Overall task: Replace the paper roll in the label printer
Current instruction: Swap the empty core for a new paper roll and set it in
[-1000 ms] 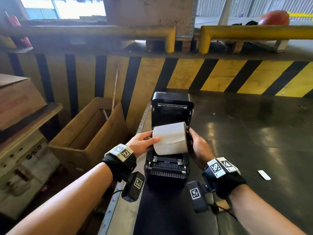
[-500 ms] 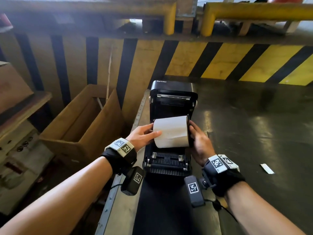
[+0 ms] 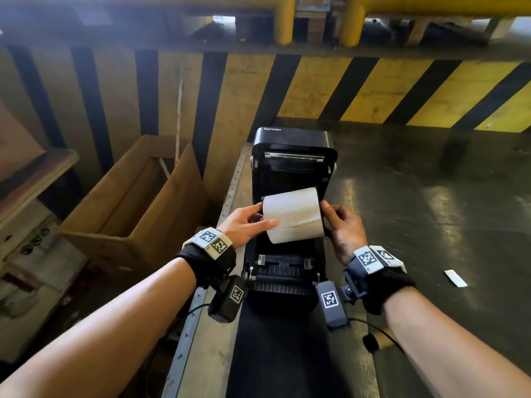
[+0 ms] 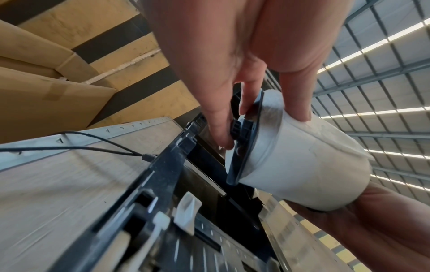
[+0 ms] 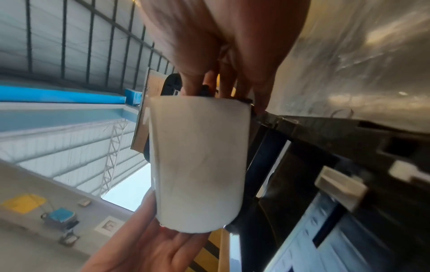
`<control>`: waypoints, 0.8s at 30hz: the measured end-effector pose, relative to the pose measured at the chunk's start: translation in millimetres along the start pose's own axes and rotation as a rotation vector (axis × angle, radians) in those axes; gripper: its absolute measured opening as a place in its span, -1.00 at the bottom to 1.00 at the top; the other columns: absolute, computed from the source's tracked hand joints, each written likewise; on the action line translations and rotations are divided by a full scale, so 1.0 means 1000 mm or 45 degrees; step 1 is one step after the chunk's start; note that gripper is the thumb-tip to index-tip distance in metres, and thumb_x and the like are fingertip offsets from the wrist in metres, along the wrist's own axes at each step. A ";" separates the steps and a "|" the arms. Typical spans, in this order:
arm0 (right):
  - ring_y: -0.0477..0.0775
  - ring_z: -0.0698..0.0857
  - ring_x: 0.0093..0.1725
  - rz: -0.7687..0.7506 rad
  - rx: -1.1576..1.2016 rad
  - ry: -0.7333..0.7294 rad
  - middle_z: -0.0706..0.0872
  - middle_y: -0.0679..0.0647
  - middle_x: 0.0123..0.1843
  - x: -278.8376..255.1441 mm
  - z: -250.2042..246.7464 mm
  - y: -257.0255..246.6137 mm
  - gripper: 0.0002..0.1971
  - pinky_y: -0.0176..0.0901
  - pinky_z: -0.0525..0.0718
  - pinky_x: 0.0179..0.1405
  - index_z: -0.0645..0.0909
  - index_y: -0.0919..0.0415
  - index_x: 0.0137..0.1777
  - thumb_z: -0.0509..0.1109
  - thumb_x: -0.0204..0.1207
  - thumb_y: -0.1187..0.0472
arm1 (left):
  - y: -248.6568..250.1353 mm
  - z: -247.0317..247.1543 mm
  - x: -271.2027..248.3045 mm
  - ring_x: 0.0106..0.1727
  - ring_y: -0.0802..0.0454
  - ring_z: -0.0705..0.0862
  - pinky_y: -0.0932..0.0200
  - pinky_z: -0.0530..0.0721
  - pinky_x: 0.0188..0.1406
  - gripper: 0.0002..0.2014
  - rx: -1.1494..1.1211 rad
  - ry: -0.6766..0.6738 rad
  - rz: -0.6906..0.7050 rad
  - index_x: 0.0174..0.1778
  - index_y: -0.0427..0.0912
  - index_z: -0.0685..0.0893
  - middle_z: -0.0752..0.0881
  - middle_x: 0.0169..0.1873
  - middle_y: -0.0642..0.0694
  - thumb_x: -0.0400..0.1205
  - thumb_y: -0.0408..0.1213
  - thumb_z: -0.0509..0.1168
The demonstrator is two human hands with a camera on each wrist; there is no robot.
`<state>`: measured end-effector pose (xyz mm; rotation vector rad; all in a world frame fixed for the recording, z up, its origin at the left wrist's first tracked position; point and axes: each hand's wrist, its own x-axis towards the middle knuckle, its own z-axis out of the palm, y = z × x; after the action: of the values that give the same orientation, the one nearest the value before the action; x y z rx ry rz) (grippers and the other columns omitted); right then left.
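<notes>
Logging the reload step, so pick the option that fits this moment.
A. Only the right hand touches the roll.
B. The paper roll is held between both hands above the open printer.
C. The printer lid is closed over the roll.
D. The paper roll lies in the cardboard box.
B: the paper roll is held at its two ends by the left hand and right hand, above the bay of the label printer, whose lid stands open.

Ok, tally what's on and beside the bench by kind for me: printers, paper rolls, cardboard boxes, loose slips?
Printers: 1, the black label printer, lid up.
Paper rolls: 1, the white roll, held at its ends by the left hand and right hand.
Cardboard boxes: 1, the open box to the left.
Loose slips: 1, the white slip to the right.
Total: 4
</notes>
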<state>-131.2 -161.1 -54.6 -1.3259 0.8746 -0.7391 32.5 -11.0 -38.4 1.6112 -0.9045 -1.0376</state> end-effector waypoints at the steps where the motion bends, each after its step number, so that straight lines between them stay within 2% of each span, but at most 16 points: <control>1: 0.08 0.64 -0.21 -0.013 -0.063 0.011 0.72 0.07 -0.33 0.004 0.001 -0.002 -0.78 0.15 0.62 -0.04 0.68 0.06 -0.38 0.43 0.44 0.00 | 0.000 -0.001 0.003 0.25 -0.11 0.68 -0.25 0.53 0.40 -0.65 -0.009 0.004 -0.012 0.25 0.17 0.58 0.73 0.20 -0.12 0.53 -0.15 0.37; 4: 0.10 0.68 -0.18 -0.037 -0.230 0.030 0.76 0.16 -0.24 0.018 0.002 -0.006 -0.76 0.17 0.68 0.04 0.67 0.07 -0.36 0.42 0.44 -0.04 | -0.002 -0.004 0.011 0.27 -0.12 0.67 -0.25 0.53 0.40 -0.56 -0.009 0.006 -0.042 0.35 0.02 0.55 0.72 0.21 -0.14 0.53 -0.11 0.37; 6: 0.18 0.75 -0.08 -0.034 -0.267 0.029 0.81 0.21 -0.15 0.029 0.002 -0.008 -0.76 0.24 0.70 0.12 0.68 0.03 -0.38 0.44 0.38 -0.08 | -0.003 -0.007 0.016 0.27 -0.11 0.67 -0.24 0.52 0.42 -0.55 0.035 0.014 -0.031 0.33 0.03 0.56 0.72 0.22 -0.13 0.50 -0.05 0.38; 8: 0.21 0.77 0.02 -0.028 -0.304 -0.020 0.83 0.22 -0.06 0.040 0.001 -0.009 -0.78 0.28 0.66 0.20 0.71 -0.01 -0.38 0.44 0.31 -0.12 | 0.000 -0.010 0.019 0.26 -0.08 0.67 -0.20 0.53 0.42 -0.63 0.097 0.036 0.006 0.29 0.07 0.56 0.72 0.21 -0.12 0.55 -0.10 0.35; 10: 0.22 0.75 0.10 -0.036 -0.333 -0.114 0.81 0.23 0.02 0.048 0.000 -0.009 -0.84 0.27 0.62 0.29 0.74 0.01 -0.28 0.45 0.33 -0.05 | 0.004 -0.014 0.023 0.23 -0.06 0.68 -0.16 0.55 0.40 -0.65 0.151 0.051 0.022 0.31 0.06 0.54 0.71 0.21 -0.12 0.59 -0.16 0.31; 12: 0.26 0.73 0.15 -0.071 -0.370 -0.190 0.78 0.28 0.08 0.052 -0.001 -0.011 -0.83 0.27 0.58 0.34 0.75 0.18 -0.05 0.45 0.42 0.13 | 0.006 -0.020 0.026 0.23 -0.07 0.68 -0.15 0.57 0.39 -0.64 0.169 0.046 0.025 0.32 0.06 0.52 0.70 0.23 -0.15 0.59 -0.18 0.30; 14: 0.25 0.73 0.15 -0.127 -0.495 -0.248 0.77 0.29 0.10 0.056 -0.004 -0.014 -0.74 0.26 0.58 0.35 0.70 0.31 0.11 0.45 0.44 0.24 | 0.005 -0.023 0.027 0.23 -0.07 0.68 -0.12 0.58 0.38 -0.61 0.170 0.046 0.021 0.34 0.02 0.50 0.69 0.23 -0.14 0.58 -0.22 0.31; 17: 0.22 0.75 0.10 -0.173 -0.733 -0.350 0.80 0.25 0.06 0.063 -0.009 -0.017 -0.73 0.23 0.62 0.29 0.73 0.24 0.08 0.49 0.39 0.21 | 0.003 -0.024 0.028 0.20 -0.01 0.69 -0.06 0.58 0.37 -0.53 0.208 0.057 0.006 0.42 -0.10 0.46 0.70 0.17 -0.05 0.57 -0.26 0.33; 21: 0.18 0.73 0.12 -0.209 -1.136 -0.443 0.80 0.20 0.09 0.066 -0.013 -0.012 -0.71 0.01 0.63 0.22 0.72 0.20 0.12 0.49 0.40 0.18 | -0.010 -0.022 0.033 0.23 0.02 0.68 -0.12 0.55 0.41 -0.49 0.327 0.055 -0.007 0.42 -0.02 0.47 0.70 0.23 -0.06 0.54 -0.21 0.38; 24: 0.18 0.73 0.10 -0.206 -1.219 -0.475 0.80 0.19 0.07 0.064 -0.018 -0.003 -0.70 -0.04 0.63 0.16 0.71 0.19 0.14 0.48 0.41 0.16 | -0.020 -0.017 0.034 0.26 0.00 0.66 -0.15 0.55 0.40 -0.44 0.455 0.031 -0.020 0.46 0.01 0.42 0.69 0.26 -0.09 0.53 -0.14 0.38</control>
<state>-114.5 -225.2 -59.9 -2.3105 0.8410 -0.1356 62.0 -31.9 -62.1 1.9224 -1.1086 -0.8993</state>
